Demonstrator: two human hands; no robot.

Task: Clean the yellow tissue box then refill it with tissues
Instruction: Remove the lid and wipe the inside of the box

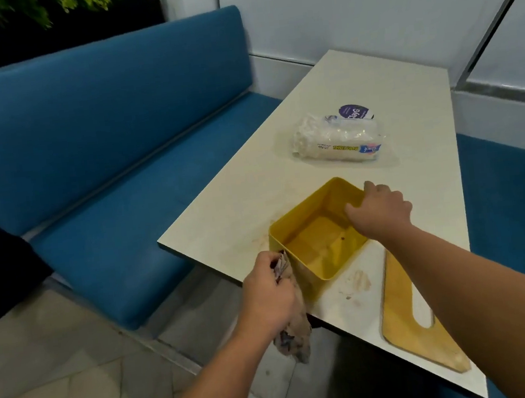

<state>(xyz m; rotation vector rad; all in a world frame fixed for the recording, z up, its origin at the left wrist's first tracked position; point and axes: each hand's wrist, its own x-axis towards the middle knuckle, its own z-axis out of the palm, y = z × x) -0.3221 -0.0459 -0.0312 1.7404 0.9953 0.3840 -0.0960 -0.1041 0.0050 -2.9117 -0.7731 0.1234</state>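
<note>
Box [320, 241]: open, on the table [373, 90] near its left edge (lid [402, 307] flat beside it).
Right hand [380, 210]: grips the far rim.
Left hand [267, 292]: holds a cloth [295, 321] against the near wall.
Tissues [336, 140]: farther back.

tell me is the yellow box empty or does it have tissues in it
Empty: the yellow tissue box stands open, its bare bottom showing; the tissue pack lies apart on the table.

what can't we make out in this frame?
- Left hand fingertips: head view, hidden by the cloth it grips.
- Tissue pack print: upside down, too small.
- Box far outer walls: hidden by the box itself and right hand.
- Lid: part under right forearm.
</note>
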